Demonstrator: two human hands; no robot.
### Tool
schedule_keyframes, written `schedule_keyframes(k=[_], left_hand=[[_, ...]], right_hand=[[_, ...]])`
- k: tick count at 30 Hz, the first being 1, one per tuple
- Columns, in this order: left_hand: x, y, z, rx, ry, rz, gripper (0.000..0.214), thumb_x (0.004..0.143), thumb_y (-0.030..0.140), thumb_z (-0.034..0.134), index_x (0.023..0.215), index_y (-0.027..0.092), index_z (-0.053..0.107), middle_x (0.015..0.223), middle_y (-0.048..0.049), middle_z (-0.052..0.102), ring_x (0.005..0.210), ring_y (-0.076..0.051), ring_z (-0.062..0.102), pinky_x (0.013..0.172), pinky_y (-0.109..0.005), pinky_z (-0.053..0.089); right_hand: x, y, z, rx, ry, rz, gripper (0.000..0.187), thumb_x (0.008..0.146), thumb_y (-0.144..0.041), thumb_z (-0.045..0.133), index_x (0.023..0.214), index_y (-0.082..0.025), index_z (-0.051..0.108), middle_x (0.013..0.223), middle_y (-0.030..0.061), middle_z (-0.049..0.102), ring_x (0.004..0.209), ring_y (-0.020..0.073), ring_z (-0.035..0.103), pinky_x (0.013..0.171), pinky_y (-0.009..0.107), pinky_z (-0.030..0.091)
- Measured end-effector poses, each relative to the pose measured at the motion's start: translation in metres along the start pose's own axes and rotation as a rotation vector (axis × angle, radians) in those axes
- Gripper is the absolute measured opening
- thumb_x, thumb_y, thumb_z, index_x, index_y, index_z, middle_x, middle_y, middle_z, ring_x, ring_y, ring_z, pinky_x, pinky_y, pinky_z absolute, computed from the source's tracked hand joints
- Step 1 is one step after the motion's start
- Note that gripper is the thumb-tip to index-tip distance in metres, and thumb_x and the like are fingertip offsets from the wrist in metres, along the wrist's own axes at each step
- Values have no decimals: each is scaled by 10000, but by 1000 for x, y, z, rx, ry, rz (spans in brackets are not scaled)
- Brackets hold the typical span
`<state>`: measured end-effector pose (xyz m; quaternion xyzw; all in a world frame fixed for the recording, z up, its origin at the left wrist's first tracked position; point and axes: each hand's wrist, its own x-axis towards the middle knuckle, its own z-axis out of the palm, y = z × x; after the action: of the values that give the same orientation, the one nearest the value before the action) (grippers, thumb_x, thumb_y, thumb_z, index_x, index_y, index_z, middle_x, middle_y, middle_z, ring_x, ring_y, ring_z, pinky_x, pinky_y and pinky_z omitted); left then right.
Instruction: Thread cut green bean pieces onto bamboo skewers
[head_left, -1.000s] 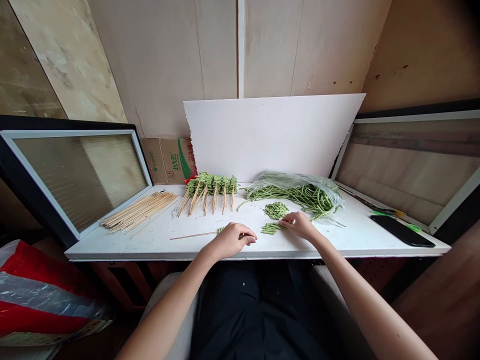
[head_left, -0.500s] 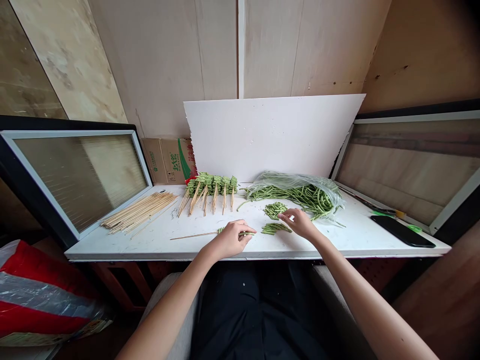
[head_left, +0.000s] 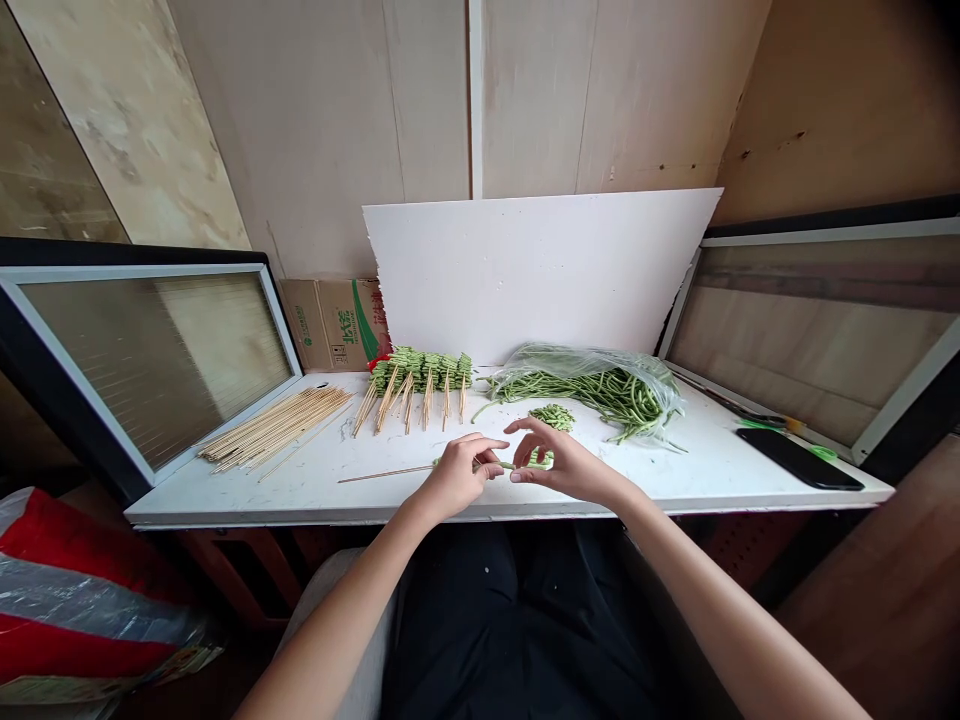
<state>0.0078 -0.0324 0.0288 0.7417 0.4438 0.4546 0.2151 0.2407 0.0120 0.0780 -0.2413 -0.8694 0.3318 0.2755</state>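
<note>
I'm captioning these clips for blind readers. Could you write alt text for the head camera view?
Two hands meet over a white table: the left hand holds a wooden skewer, and the right hand pinches a green bean piece at its tip. Behind lie finished bean skewers, bare sticks, a bag of long beans and a phone.

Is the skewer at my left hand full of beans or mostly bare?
Mostly bare: the skewer lies on the table with bare wood along its length, only a few green pieces near the left hand.

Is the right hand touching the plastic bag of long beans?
Apart. The head view shows bare table between the right hand and the bag of long beans.
</note>
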Motion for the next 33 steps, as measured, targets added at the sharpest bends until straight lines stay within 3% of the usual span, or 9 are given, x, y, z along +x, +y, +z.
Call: schedule_keyframes(k=[4, 8, 14, 26, 33], left_hand=[[1, 1, 1, -27, 13, -12, 277, 883, 167, 777, 1159, 190, 774, 985, -75, 755, 828, -186, 727, 790, -318, 595], [1, 5, -1, -34, 24, -23, 290, 866, 235, 819, 1148, 188, 772, 949, -68, 772, 799, -177, 719, 760, -298, 595], [3, 9, -4, -3, 78, -15, 246, 926, 376, 765, 1043, 164, 809, 934, -90, 777, 772, -183, 715, 719, -296, 583], [1, 12, -5, 4, 31, 17, 340, 962, 472, 714, 1051, 165, 830, 895, -95, 773, 728, -175, 682, 710, -295, 553], [2, 13, -4, 37, 65, -18, 242, 929, 368, 763, 1039, 161, 822, 922, -93, 787, 771, -184, 692, 717, -295, 546]], right_hand=[[3, 4, 4, -94, 78, -62, 251, 951, -468, 729, 1094, -262, 722, 985, 47, 787, 906, 220, 723, 818, 357, 535], [4, 10, 6, -163, 167, -127, 166, 972, -418, 702, 980, -263, 759, 989, 52, 775, 893, 212, 688, 787, 343, 535], [4, 10, 1, -176, 261, -193, 172, 967, -402, 688, 1014, -249, 750, 977, 73, 765, 847, 219, 658, 724, 350, 536], [6, 9, 10, -211, 198, -251, 357, 1007, -579, 622, 1062, -281, 811, 913, 90, 744, 887, 257, 640, 817, 406, 523], [7, 13, 8, -235, 239, -248, 342, 996, -572, 642, 1033, -274, 805, 903, 90, 735, 879, 261, 625, 795, 401, 500]])
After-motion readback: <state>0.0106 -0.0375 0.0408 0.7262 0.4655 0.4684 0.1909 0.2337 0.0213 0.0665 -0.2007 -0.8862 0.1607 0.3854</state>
